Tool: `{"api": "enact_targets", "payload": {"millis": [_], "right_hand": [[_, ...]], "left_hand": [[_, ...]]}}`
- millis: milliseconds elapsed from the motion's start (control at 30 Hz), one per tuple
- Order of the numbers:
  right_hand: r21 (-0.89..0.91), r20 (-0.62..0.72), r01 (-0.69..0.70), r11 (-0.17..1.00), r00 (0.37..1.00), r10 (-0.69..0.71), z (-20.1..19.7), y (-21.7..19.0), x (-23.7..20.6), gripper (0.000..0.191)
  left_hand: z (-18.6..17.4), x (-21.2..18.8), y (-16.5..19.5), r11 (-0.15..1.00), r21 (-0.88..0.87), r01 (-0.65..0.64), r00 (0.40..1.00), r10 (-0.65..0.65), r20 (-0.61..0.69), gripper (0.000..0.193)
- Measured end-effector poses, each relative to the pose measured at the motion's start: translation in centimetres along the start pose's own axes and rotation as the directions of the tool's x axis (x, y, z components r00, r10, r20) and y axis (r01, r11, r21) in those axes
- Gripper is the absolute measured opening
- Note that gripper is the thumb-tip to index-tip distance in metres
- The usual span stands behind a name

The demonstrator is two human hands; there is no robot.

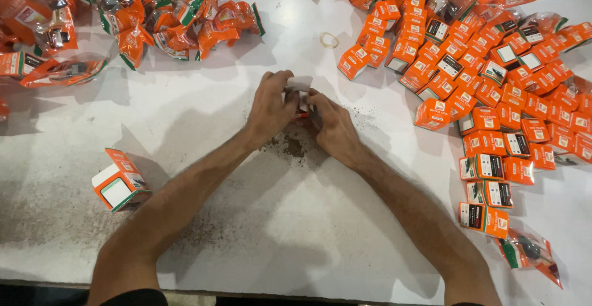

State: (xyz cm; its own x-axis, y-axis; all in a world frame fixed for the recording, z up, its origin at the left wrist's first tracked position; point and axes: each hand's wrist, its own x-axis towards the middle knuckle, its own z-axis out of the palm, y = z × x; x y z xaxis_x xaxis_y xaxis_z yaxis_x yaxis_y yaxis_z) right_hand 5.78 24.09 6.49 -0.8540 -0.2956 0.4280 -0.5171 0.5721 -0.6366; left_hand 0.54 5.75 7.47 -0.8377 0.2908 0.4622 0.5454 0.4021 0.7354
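At the middle of the white table (296, 219), both hands meet over a small item. The left hand (271, 105) and the right hand (330, 124) have their fingers curled inward and pressed close around a small box (301, 99), of which only a white upper part and a sliver of orange-red between the thumbs show; the rest is hidden by the fingers, so its full shape cannot be told. It sits just above the tabletop, over a patch of dark specks (293, 147) scattered on the surface.

Nearer the table's front edge, to the left of the left forearm, stands a single orange carton (120, 179), tilted, with a white face edged in green and an orange top. At the right near edge lies a clear pouch (530, 252) with orange and green ends and a dark part inside it.

Farther out on the right spreads a large heap of small orange cartons (481, 90), closed, many showing white or dark label panels. A rubber band (328, 39) lies apart beside that heap. At the far left sits a pile of clear pouches (154, 16), orange-printed, each holding a dark metallic piece.
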Motion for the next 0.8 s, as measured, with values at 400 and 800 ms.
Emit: {"api": "enact_targets", "payload": {"millis": [400, 800], "right_hand": [[0.248, 0.043, -0.14, 0.959, 0.99, 0.134, -0.7, -1.2, 0.3, 0.079], [0.103, 0.003, 0.038, 0.994, 0.999, -0.038, -0.5, -0.9, 0.0, 0.077]], "left_hand": [[-2.5, -2.1, -0.6, 0.936, -0.068, -0.345, 0.921, 0.351, 0.168, 0.027], [-2.8, -3.3, -0.5, 0.856, 0.139, -0.498, 0.855, 0.458, 0.243, 0.025]]}}
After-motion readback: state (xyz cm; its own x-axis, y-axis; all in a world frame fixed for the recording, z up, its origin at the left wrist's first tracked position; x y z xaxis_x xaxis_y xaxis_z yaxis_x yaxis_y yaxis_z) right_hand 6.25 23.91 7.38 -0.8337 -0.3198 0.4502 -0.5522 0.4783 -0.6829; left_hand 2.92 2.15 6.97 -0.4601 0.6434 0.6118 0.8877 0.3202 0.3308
